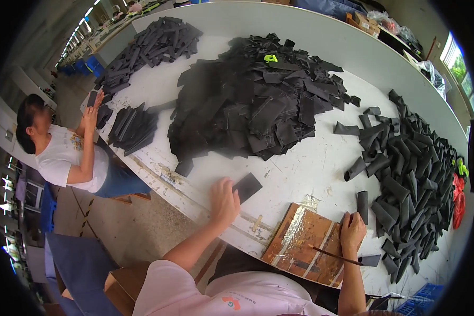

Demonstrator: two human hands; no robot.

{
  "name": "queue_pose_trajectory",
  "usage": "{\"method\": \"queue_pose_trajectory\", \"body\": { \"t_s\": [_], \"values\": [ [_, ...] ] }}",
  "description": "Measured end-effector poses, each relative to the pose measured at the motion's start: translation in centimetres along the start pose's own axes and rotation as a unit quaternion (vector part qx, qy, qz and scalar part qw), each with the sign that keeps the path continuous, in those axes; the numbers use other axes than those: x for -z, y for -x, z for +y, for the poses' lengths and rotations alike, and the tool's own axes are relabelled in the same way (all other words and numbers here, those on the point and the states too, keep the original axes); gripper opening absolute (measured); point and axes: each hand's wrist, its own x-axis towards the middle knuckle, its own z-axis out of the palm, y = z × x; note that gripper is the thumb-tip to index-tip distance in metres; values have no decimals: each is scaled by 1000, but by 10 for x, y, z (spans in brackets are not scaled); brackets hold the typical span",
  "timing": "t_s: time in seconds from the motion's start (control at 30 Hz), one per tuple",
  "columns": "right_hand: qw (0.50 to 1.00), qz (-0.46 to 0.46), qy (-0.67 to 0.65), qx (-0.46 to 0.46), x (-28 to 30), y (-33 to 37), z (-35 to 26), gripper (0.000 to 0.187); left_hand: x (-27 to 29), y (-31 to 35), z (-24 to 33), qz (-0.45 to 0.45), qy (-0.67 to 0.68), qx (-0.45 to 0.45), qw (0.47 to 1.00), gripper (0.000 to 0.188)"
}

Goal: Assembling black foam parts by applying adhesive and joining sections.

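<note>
Near the table's front edge, my left hand [225, 204] is closed at the end of a flat black rectangular piece [249, 188], its fingers partly hidden. My right hand [353, 231] is curled above the right edge of a brown board [296, 239] marked with pale strips and shiny smears. Directly beside its fingers lies a rolled black tube [362, 205]; what the fingers hold is hidden. A thin dark brown stick [329, 255] slants over the board and crosses my right wrist. Close to that wrist lies another short black tube [370, 260].
A large heap of flat black pieces [279, 105] fills the table's middle, with a neon-yellow item [270, 58] on top. Rolled black tubes [405, 174] pile up at right, near a red bag [458, 200]. A co-worker [71, 152] handles pieces at left. A raised white wall [384, 63] borders the far side.
</note>
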Motion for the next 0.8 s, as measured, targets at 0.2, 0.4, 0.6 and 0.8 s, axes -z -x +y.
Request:
{"method": "queue_pose_trajectory", "body": {
  "t_s": [0.2,0.4,0.6,0.8],
  "values": [
    [999,-5,-32,0,0,-3,-1,25,-3,0,-3,31,-1,-10,999,28],
    [1000,-5,-21,7,0,-2,-1,24,-1,-1,-1,38,6,1,999,30],
    [999,-1,-28,17,-2,0,1,27,0,0,-1,20,-7,-1,1000,31],
    [999,2,-31,20,1,-2,1,29,-1,-1,-1,21,-5,-14,1000,30]
  ]
}}
